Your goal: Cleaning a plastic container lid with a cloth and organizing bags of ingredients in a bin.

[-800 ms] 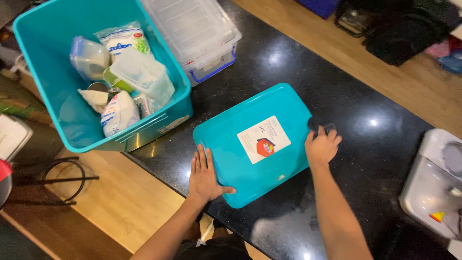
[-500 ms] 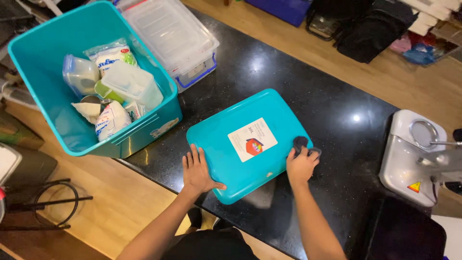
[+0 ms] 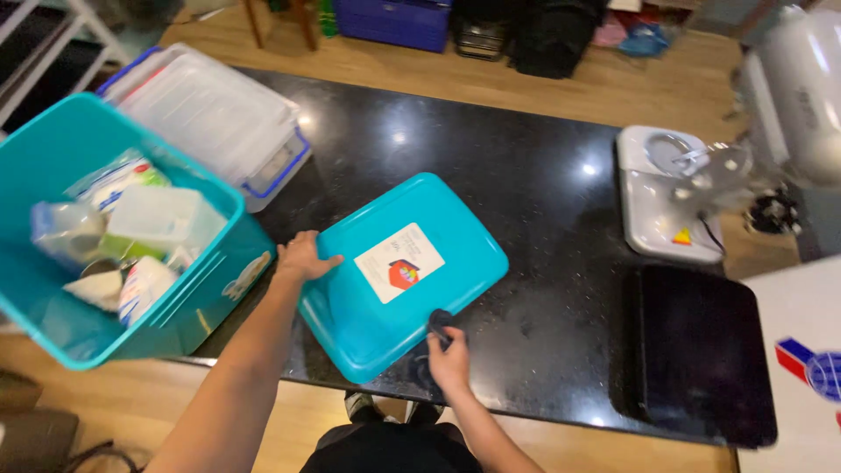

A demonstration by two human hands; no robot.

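Observation:
A teal plastic lid (image 3: pixel 412 271) with a white and red sticker lies on the black countertop (image 3: pixel 543 210). My left hand (image 3: pixel 302 257) grips the lid's left edge. My right hand (image 3: pixel 449 355) is at the lid's near edge, fingers closed around a small dark cloth-like thing (image 3: pixel 438 321) that touches the lid. To the left stands an open teal bin (image 3: pixel 197 307) filled with plastic containers and food bags.
A clear plastic box (image 3: pixel 219 118) with blue clasps sits behind the teal bin. A white stand mixer (image 3: pixel 727 149) stands at the right, a black flat appliance (image 3: pixel 696 350) in front of it. Wooden floor surrounds the counter.
The view swung right and the mixer came into sight. The lid turned on the counter. My right hand slid from the lid's right edge to its near edge.

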